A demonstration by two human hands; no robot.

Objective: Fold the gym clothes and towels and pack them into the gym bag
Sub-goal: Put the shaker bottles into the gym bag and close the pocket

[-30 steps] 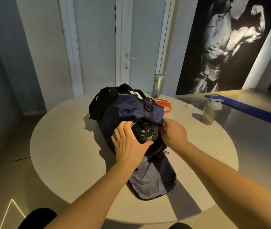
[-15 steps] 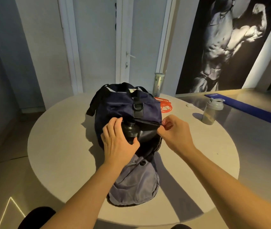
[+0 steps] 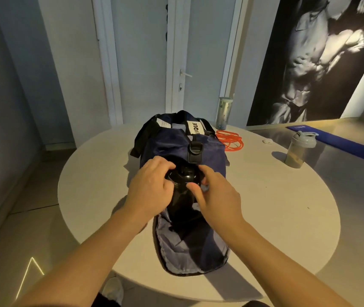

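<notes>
On the round table (image 3: 287,218) | head view: the dark blue gym bag (image 3: 172,149) lies with its end flap (image 3: 189,255) open and a black bottle (image 3: 182,202) poking out | left hand (image 3: 152,187) and right hand (image 3: 217,196) both grip the bottle | before, the right hand pinched the bag's edge

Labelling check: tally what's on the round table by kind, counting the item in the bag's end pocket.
drink containers: 3 (black bottle, shaker, tumbler)
gym bag: 1
orange cord: 1
small white object: 1
total: 6
</notes>
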